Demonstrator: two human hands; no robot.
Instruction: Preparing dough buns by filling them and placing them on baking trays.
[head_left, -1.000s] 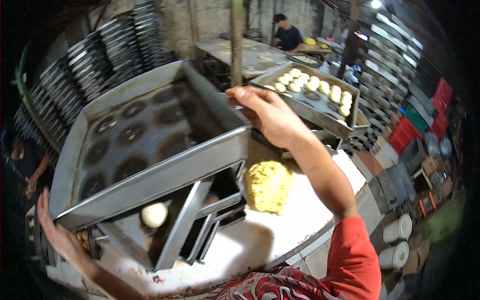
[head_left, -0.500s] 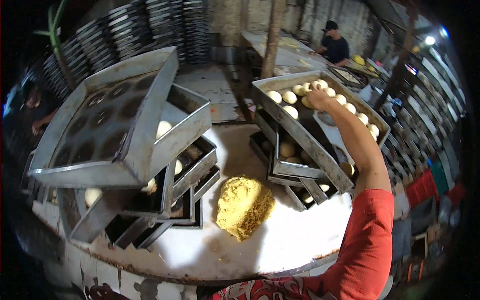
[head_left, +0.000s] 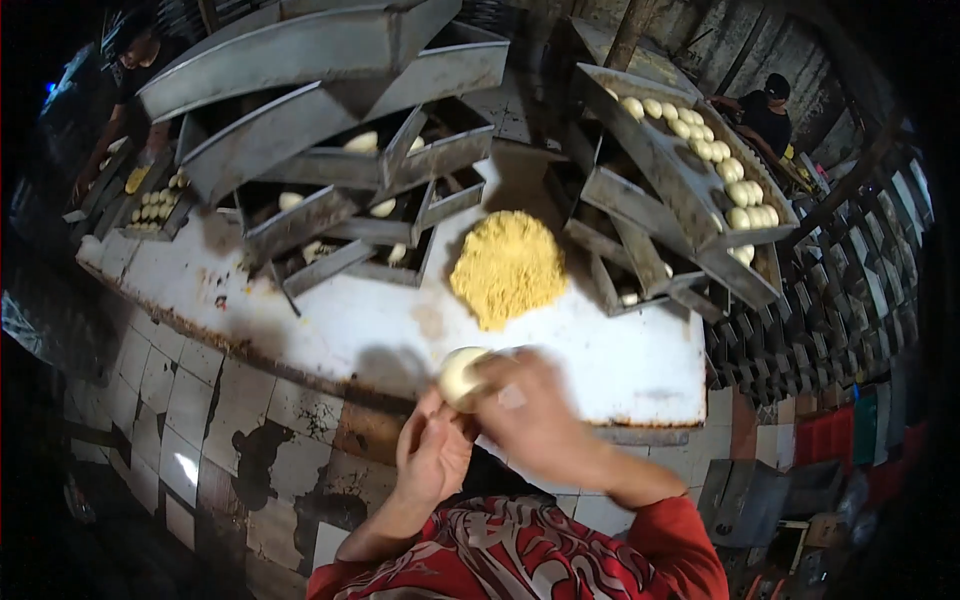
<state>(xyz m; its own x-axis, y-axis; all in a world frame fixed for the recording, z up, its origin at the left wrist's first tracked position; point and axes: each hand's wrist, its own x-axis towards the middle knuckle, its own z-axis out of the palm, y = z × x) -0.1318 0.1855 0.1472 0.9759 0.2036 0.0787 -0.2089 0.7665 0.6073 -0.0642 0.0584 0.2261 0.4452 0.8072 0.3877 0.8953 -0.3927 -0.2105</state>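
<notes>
A pale, round dough ball (head_left: 461, 379) is in front of my body, just past the table's near edge. My right hand (head_left: 535, 415), smeared by motion, grips it from the right side. Below it my left hand (head_left: 435, 455) has its palm turned up and its curled fingertips against the ball's lower left. Beyond both hands, a crumbly yellow mound (head_left: 508, 268) rests on the white table (head_left: 370, 340). At the far right, the top metal tray (head_left: 690, 215) of a stack holds rows of similar dough balls (head_left: 720, 152).
Crisscrossed metal trays (head_left: 300, 140) are piled high at the left, some with dough balls inside. A person (head_left: 140, 60) stands at the far left near smaller filled trays (head_left: 155, 210). Another person (head_left: 768, 115) is behind the right stack. Tiled floor (head_left: 190, 400) lies below.
My right hand has come back from the top right tray to my front, carrying a dough ball. The left hand has come into view beneath it. The view has tilted down and shifted.
</notes>
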